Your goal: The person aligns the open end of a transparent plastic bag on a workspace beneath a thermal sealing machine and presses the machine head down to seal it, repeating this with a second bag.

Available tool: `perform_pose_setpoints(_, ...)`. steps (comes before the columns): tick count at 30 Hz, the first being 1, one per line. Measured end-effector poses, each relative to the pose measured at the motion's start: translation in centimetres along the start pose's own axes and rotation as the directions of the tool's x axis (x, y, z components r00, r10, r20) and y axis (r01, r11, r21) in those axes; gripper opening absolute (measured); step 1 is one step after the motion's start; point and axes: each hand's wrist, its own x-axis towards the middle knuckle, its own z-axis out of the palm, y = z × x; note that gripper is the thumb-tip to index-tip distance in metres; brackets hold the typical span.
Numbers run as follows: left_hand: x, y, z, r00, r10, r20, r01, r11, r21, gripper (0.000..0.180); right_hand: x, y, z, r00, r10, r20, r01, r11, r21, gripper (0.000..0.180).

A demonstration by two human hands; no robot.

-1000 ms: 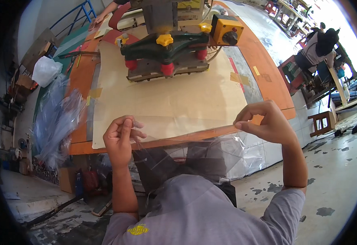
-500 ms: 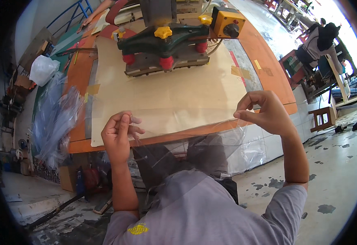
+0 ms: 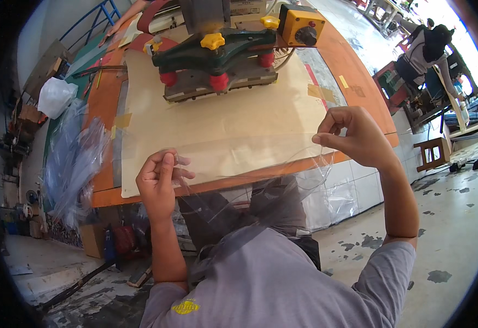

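A thin clear plastic sheet (image 3: 310, 183) hangs between my hands over the table's near edge and my lap. My left hand (image 3: 158, 177) pinches its left end between thumb and forefinger, the other fingers curled behind the film. At the right, my right hand (image 3: 351, 134) grips the opposite corner with thumb and fingertips, held higher than the left. Beneath the film's upper edge lies a large beige sheet (image 3: 222, 131) on the orange table. Beyond both hands stands a press head (image 3: 217, 57) with a dark green bracket, yellow knobs and red bumpers.
A yellow control box (image 3: 299, 27) with a black dial adjoins the press head. A heap of clear plastic (image 3: 72, 164) drapes over the table's left side, beside a white plastic bag (image 3: 57, 97). Another person's arm (image 3: 124, 21) reaches in at the far left. Someone else (image 3: 427, 54) works at the far right.
My right hand has risen slightly, lifting its corner of the plastic sheet, which now bunches into folds below it. My left hand stays nearly in place.
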Motion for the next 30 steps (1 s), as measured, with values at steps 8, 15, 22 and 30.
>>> perform_pose_setpoints(8,0.09,0.04,0.08,1.0,-0.016,0.012,0.016,1.0,0.001,0.025,-0.01,0.1,-0.45,0.999,-0.008,0.033,0.008,1.0,-0.001,0.014)
perform_pose_setpoints(15,-0.14,0.27,0.65,0.999,-0.036,-0.004,0.036,0.999,-0.009,0.024,0.08,0.31,-0.41,0.999,0.037,0.025,-0.037,0.999,0.014,0.016)
perform_pose_setpoints(22,-0.19,0.05,0.64,0.999,-0.031,-0.01,0.031,0.999,-0.021,0.024,0.22,0.41,-0.24,1.0,0.007,0.0,-0.007,1.0,0.026,0.018)
perform_pose_setpoints(30,-0.49,0.28,0.37,0.999,-0.045,-0.018,0.045,0.999,-0.02,0.024,0.88,0.72,0.2,0.999,-0.049,0.007,0.049,0.999,-0.01,0.017)
